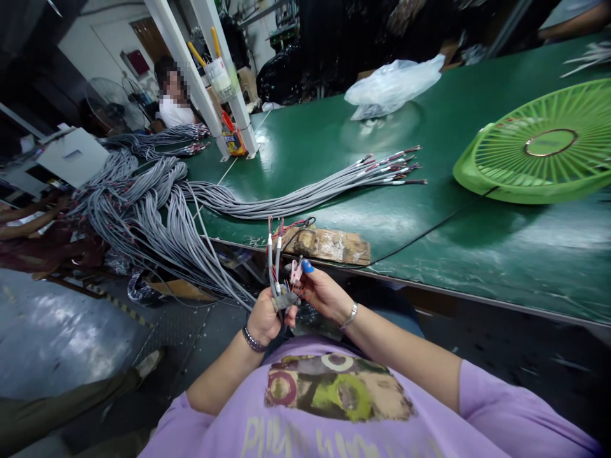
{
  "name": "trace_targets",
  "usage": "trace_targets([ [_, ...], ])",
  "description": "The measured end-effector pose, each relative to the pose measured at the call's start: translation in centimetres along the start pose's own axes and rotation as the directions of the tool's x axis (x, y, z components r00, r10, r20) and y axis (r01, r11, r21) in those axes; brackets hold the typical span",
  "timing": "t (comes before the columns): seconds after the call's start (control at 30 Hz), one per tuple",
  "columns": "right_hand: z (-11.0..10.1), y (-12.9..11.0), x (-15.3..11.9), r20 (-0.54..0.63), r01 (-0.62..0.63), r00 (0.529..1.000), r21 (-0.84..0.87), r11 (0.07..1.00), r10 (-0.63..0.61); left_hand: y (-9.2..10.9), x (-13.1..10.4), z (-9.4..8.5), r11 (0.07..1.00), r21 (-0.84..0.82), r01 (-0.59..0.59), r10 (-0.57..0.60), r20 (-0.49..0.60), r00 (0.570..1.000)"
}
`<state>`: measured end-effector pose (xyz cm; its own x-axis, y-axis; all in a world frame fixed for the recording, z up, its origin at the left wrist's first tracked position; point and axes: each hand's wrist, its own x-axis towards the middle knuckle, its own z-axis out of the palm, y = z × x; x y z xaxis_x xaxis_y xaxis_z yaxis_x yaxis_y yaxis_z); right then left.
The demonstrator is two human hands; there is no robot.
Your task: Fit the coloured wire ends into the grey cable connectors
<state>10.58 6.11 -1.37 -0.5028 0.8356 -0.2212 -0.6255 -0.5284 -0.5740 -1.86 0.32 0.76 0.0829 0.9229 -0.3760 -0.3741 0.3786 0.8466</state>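
Near the table's front edge, my left hand (265,316) is closed round several grey cables (278,254) whose stripped ends point up; grey wrapping covers its thumb. Just right of it, my right hand (324,294) pinches a small pink piece (296,271) beside the thin coloured wires; blue covers one fingertip. The fingers of the two hands are close together. A worn wooden block (341,247) lies on the table edge just beyond them. Behind it, a long bundle of grey cables (296,202) stretches across the green table (305,137).
A green fan (544,143) stands at the right, its black cord (429,229) crossing to the block. A plastic bag (394,86) lies farther back. Piled cables (138,191) hang over the left edge. White posts (224,70) rise behind. Other people are at the left and far right.
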Motion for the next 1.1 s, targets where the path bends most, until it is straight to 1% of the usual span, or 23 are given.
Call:
trace_targets([
  [0.23,0.0,-0.7,-0.2,0.004,-0.086,0.996,0.014,0.996,0.086,-0.6,-1.1,0.6,0.996,0.053,-0.078,0.081,-0.067,0.994],
  [0.33,-0.2,-0.6,-0.3,0.008,-0.053,0.999,-0.021,0.998,0.053,-1.0,-1.7,1.0,0.991,0.085,-0.104,0.113,-0.096,0.989],
  [0.47,-0.3,-0.5,-0.5,0.014,0.018,1.000,-0.092,0.996,-0.017,-0.9,-1.8,1.3,0.985,0.073,-0.153,0.163,-0.155,0.974],
  [0.63,0.0,-0.6,-0.4,0.022,0.002,1.000,-0.092,0.996,0.000,-0.5,-1.3,1.5,0.989,0.042,-0.142,0.148,-0.173,0.974],
  [0.77,0.1,-0.6,-0.1,-0.008,-0.021,1.000,-0.067,0.998,0.021,-0.5,-1.0,1.4,0.992,0.036,-0.120,0.125,-0.177,0.976],
  [0.97,0.0,-0.3,0.3,-0.045,0.019,0.999,-0.045,0.999,-0.021,-0.8,-0.8,1.4,0.994,0.055,-0.099,0.107,-0.178,0.978],
  [1.1,-0.1,-0.2,0.2,-0.025,0.013,1.000,-0.047,0.999,-0.014,-0.9,-0.8,1.4,0.993,0.053,-0.106,0.113,-0.161,0.980],
])
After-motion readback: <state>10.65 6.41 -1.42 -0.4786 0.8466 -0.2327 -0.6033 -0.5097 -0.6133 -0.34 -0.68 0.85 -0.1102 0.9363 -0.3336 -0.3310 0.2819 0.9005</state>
